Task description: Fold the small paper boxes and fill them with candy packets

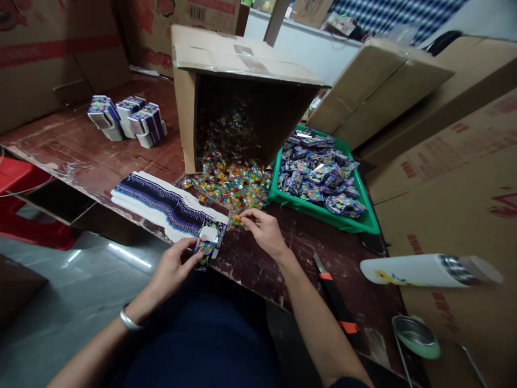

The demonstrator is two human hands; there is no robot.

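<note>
Between the thumb and fingers of my left hand (pixel 173 268) is a small printed candy box (pixel 207 247), its white top flaps standing apart. My right hand (pixel 264 231) pinches a clear packet of colourful candies (pixel 236 220), just right of the box. A long fanned row of flat printed boxes (pixel 161 202) lies on the table beyond my left hand. Past my right hand, a heap of clear candy packets (pixel 232 183) spills from a cardboard carton (pixel 183 118) lying on its side.
A green tray (pixel 323 215) holds many purple printed sachets (pixel 319 170). Filled-looking small boxes (pixel 127 118) stand in stacks at the back left. A utility knife (pixel 335 293), a white flask (pixel 407 270) and a green-rimmed cup (pixel 416 335) are on the right. Large cartons (pixel 452 205) border the table.
</note>
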